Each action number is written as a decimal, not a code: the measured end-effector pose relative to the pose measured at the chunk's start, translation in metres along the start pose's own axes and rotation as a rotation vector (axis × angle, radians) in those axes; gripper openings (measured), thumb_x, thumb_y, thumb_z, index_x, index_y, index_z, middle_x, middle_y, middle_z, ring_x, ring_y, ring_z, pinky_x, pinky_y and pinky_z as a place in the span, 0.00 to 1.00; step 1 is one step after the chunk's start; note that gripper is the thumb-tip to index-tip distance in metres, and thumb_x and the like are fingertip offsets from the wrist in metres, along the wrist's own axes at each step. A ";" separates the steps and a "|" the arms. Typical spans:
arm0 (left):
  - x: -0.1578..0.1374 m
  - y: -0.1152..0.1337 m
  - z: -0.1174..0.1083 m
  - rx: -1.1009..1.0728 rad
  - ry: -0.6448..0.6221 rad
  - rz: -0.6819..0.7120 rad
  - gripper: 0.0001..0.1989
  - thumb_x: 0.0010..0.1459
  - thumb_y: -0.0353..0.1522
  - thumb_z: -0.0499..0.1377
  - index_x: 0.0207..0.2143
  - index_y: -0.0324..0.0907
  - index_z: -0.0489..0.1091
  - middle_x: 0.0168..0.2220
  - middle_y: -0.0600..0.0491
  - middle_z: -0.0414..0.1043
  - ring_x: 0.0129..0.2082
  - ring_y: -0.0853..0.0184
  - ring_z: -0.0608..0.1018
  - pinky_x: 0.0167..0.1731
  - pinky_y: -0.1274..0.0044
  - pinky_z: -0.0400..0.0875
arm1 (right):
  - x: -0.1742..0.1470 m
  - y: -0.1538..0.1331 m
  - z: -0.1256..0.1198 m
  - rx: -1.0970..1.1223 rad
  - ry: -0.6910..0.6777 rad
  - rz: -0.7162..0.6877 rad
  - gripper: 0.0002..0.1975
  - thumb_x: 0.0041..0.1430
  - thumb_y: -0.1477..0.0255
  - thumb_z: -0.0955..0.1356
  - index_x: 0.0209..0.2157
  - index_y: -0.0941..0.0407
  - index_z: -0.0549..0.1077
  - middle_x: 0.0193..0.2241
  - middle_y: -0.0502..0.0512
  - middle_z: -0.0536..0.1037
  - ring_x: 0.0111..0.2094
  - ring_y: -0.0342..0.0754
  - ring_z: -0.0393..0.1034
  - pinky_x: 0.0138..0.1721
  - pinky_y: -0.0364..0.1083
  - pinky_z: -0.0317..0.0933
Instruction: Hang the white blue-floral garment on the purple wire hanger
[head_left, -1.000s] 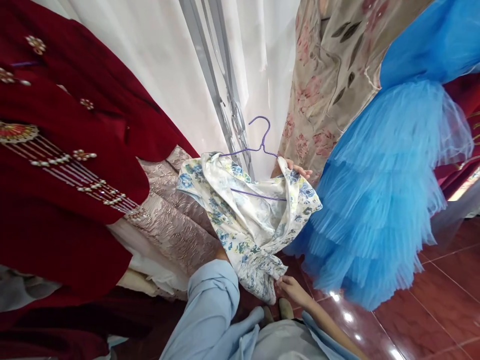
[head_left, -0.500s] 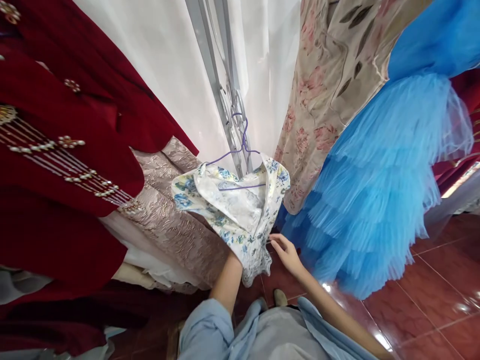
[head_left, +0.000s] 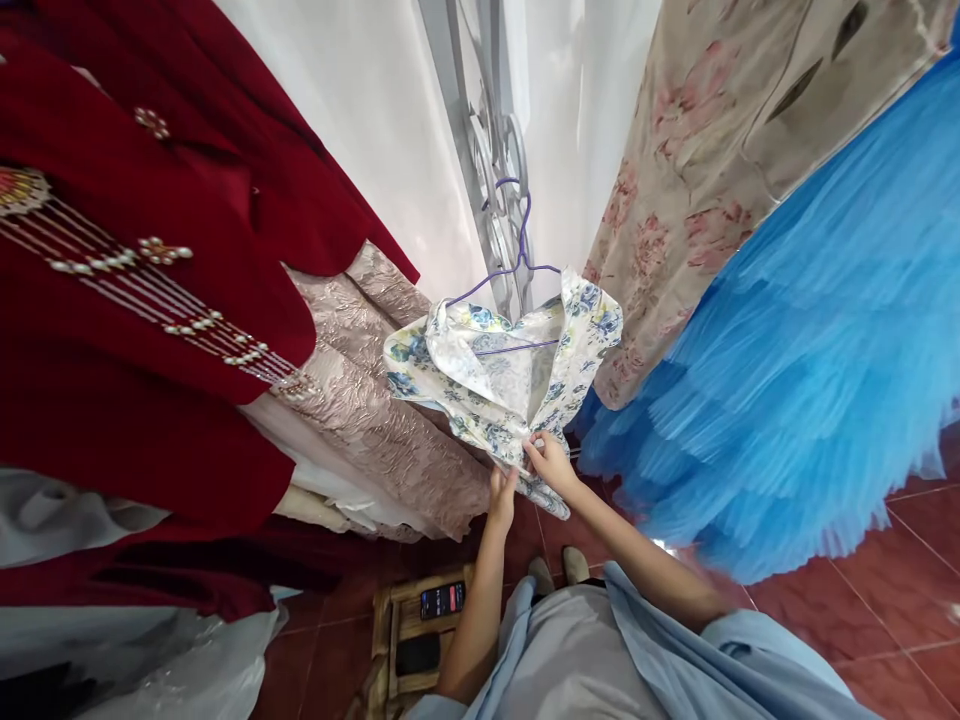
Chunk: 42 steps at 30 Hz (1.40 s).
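Purple wire hanger point(head_left: 523, 250) carries white-and-blue floral cloth garment point(head_left: 589, 318), presumably keeping it spread; right hand point(head_left: 551, 465) pinches front, left hand point(head_left: 501, 502) touches below (grip unclear).

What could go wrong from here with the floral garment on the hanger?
1. The floral garment might slip off the purple hanger if tugged: its neckline gapes, and the right hand pinches its front, with the left hand just below.
2. The hanger could drop if its hook isn't seated on the grey metal frame; this view doesn't settle that.
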<state>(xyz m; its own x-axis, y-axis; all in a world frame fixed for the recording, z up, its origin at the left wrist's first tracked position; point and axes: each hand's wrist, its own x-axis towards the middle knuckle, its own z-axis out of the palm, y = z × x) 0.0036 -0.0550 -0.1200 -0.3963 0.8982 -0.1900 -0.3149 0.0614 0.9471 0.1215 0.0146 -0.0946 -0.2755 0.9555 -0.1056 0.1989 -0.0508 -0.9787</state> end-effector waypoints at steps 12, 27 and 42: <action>0.010 -0.001 -0.006 0.423 0.474 0.503 0.23 0.55 0.38 0.64 0.52 0.42 0.63 0.54 0.41 0.68 0.55 0.56 0.73 0.58 0.63 0.66 | 0.003 -0.017 -0.031 0.336 -0.271 0.237 0.16 0.47 0.62 0.75 0.24 0.54 0.67 0.15 0.47 0.74 0.15 0.43 0.65 0.20 0.42 0.58; -0.011 0.007 0.047 0.796 -0.079 0.756 0.12 0.66 0.35 0.54 0.28 0.44 0.66 0.29 0.51 0.70 0.35 0.61 0.73 0.41 0.70 0.66 | 0.016 -0.134 -0.055 0.509 0.047 -0.031 0.20 0.46 0.66 0.75 0.13 0.55 0.63 0.10 0.45 0.62 0.14 0.37 0.47 0.17 0.42 0.41; -0.013 0.025 0.054 0.842 -0.228 0.715 0.09 0.66 0.32 0.57 0.35 0.40 0.75 0.34 0.50 0.74 0.40 0.63 0.76 0.44 0.71 0.69 | 0.074 -0.299 -0.088 0.589 0.070 -0.328 0.12 0.48 0.72 0.73 0.20 0.56 0.67 0.12 0.43 0.61 0.14 0.36 0.43 0.16 0.42 0.36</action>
<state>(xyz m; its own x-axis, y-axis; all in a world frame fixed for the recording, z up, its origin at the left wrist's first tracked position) 0.0471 -0.0419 -0.0799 -0.0582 0.8979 0.4362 0.6378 -0.3027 0.7082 0.1249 0.1260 0.2056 -0.1682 0.9642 0.2051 -0.4361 0.1138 -0.8927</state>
